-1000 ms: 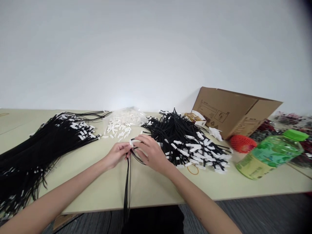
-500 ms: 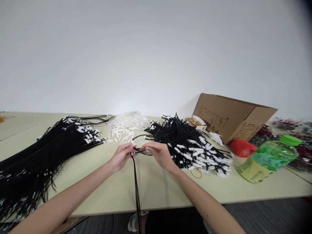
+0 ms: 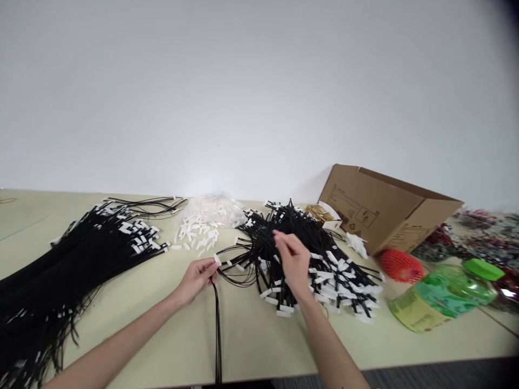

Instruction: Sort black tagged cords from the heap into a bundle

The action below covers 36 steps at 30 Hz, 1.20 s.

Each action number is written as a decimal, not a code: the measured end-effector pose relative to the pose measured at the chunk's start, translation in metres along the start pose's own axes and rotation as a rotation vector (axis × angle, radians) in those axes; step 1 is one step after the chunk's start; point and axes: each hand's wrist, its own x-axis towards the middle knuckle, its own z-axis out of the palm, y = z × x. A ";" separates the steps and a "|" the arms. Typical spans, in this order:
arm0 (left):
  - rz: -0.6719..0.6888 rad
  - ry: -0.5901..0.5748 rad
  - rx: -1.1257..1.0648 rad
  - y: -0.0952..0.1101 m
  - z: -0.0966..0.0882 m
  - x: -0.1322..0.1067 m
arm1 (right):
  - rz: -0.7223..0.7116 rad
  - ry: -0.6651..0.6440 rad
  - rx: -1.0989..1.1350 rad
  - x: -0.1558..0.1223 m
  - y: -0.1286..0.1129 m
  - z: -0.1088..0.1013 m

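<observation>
My left hand pinches a black wire harness just below its white connector. The harness's wires hang down past the table's front edge. My right hand is over a pile of black wire harnesses with white connectors. Its thumb and forefinger are closed together, and anything between them cannot be made out. Thin wire loops reach from the pile toward my left hand. Beyond that hand, loose white connectors lie before a clear plastic bag.
A large bundle of black wires covers the table's left side. On the right are an open cardboard box, a small box, a red foam net and a green-capped bottle. Shiny tinsel lies behind the bottle.
My right hand has left the spot beside my left hand and moved right, over the pile. My left hand keeps its pinch, a little lower in view. The head view has shifted slightly.
</observation>
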 end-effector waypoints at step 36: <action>0.104 -0.128 0.223 0.008 0.005 -0.008 | -0.294 -0.475 -0.326 -0.045 -0.003 0.043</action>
